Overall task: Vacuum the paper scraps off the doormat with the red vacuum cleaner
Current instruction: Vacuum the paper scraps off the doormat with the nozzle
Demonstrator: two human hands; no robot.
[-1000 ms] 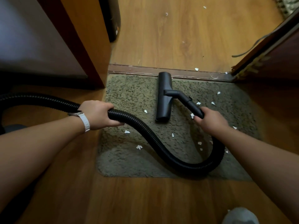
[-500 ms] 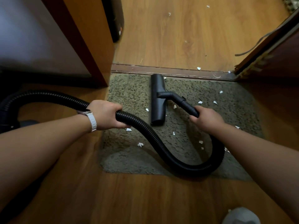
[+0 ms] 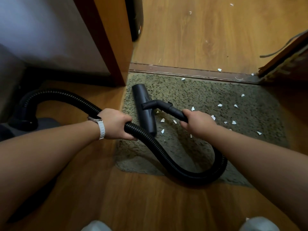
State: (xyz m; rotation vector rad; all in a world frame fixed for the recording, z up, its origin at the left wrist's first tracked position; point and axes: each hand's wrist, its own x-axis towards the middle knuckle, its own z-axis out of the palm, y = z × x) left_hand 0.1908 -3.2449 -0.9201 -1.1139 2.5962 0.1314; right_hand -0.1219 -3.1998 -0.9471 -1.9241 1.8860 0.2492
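Now both hands clench the ribbed black hose [image 3: 160,152]: left hand [image 3: 116,125], right hand [image 3: 197,123], white paper scraps [image 3: 220,105] dotting the shaggy doormat [image 3: 208,90].

Black ribbed hose [image 3: 156,147], black floor nozzle [image 3: 145,107], olive-green speckled doormat [image 3: 208,94], white paper scraps [image 3: 220,105], warm orange-brown wood-grain floor [image 3: 200,34], dark brown threshold strip [image 3: 183,72], white watch band [image 3: 101,128], grey wall [image 3: 41,35]
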